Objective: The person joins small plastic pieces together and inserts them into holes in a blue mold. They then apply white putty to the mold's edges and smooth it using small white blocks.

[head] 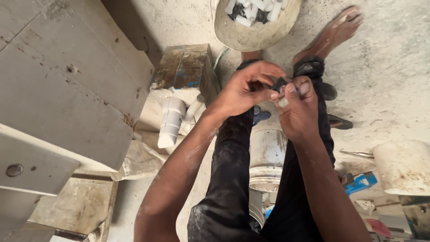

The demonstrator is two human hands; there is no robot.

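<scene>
White pipe fitting (pixel 171 122) lying on sack, left. Left hand (pixel 244 88) and right hand (pixel 299 110) pinching small black piece (pixel 280 83) between fingertips, above knees; dark, angular, mostly hidden. Dusty bowl (pixel 251 38) of white bits beyond.

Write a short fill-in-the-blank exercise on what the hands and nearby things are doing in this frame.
1. The left hand and right hand together pinch a small ____ piece.
2. The round basin on the floor beyond the hands holds mostly ____ fittings.
3. The person's legs are covered by ____ trousers.
4. The white pipe fitting lies to the person's ____.

Missing words: black; white; black; left
</scene>
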